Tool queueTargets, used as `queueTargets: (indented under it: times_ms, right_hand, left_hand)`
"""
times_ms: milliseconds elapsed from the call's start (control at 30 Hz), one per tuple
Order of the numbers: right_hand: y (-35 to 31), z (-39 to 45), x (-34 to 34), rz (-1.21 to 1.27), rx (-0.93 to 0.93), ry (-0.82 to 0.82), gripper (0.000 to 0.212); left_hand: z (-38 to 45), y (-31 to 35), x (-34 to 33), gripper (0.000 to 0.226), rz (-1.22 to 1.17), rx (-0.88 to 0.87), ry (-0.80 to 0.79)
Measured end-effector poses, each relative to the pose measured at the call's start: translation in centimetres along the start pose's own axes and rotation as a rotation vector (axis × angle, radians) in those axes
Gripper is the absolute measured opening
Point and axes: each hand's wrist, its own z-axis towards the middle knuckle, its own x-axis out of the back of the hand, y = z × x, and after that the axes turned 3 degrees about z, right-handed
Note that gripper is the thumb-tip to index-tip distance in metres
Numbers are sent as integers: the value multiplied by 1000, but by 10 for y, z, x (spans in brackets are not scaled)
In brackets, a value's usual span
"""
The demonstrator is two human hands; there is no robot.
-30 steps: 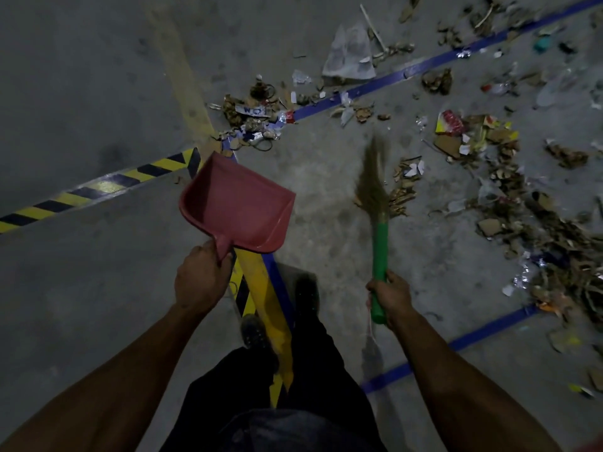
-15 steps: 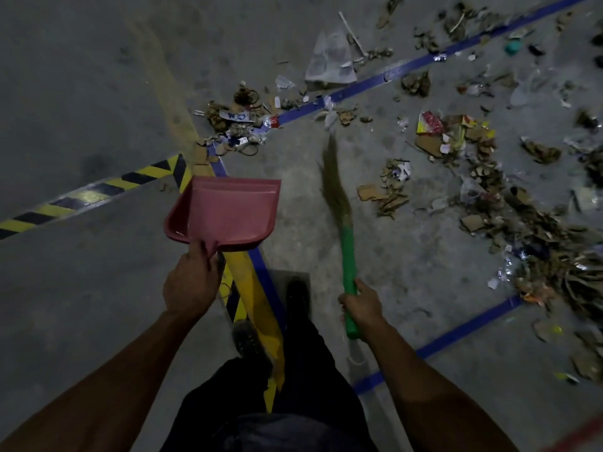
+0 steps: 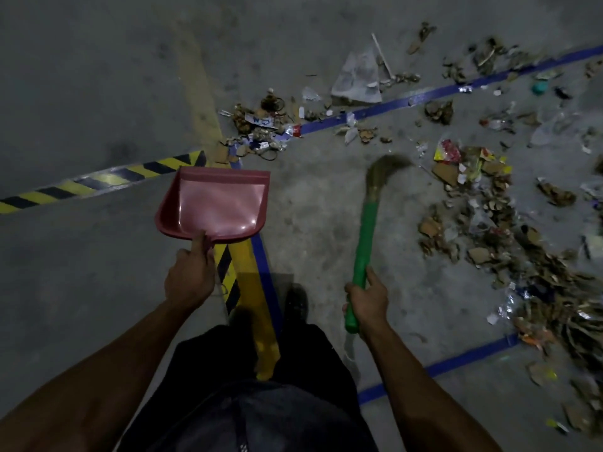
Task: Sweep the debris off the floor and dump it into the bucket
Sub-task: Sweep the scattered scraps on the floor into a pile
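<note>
Debris: scraps of cardboard, paper and wrappers (image 3: 496,223) lie scattered over the concrete floor (image 3: 81,76) to your right and ahead of you, thickest along the right edge.
Striped tape: a yellow-and-black line (image 3: 98,182) runs in from the far left and ends just behind the dustpan.
Left hand: your left hand (image 3: 189,282) is wrapped around the dustpan's handle, with the forefinger stretched up against the pan's back edge.
Dustpan: you hold the red dustpan (image 3: 218,203) clear of the floor, mouth pointing away from you, nothing inside it.
Small pile: a smaller heap of scraps (image 3: 261,125) sits just beyond the dustpan, where the yellow line (image 3: 199,93) meets the blue tape (image 3: 424,96).
Right hand: your right hand (image 3: 367,300) is clenched around the lower part of the green handle.
Broom: the broom (image 3: 368,230) points away from you; its bristles are blurred, near the left edge of the big scatter.
</note>
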Motion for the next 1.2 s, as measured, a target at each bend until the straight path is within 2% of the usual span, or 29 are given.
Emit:
queueTargets:
  times_ms: [200,433,600,700,833,967,1200]
  right_hand:
    - [-17,-38,-62,-274,223,-201,75]
    - [-45,-51,-153,-595,425,-346,72]
    - [-70,-53,-240,-870,479,-476,76]
    - [-84,-52,-289,-1042,503,-548,72]
    - [-96,-46,-332,-1248,463,-616,69]
    - [-96,-32,-342,-1195,300,-587,70]
    - [-115,-4,-325,-873,123,-315,73]
  left_hand:
    - [18,-31,27,48,-80,105,-15]
    - [80,-107,57,43,-71,257,-88]
    - [143,-166,88,45,-14,311,-161]
    - [174,-191,104,41,5,338,-183]
    - [202,-208,116,44,35,390,-215]
    - [218,-217,119,46,46,406,-243]
    - [231,-214,120,46,39,409,-268]
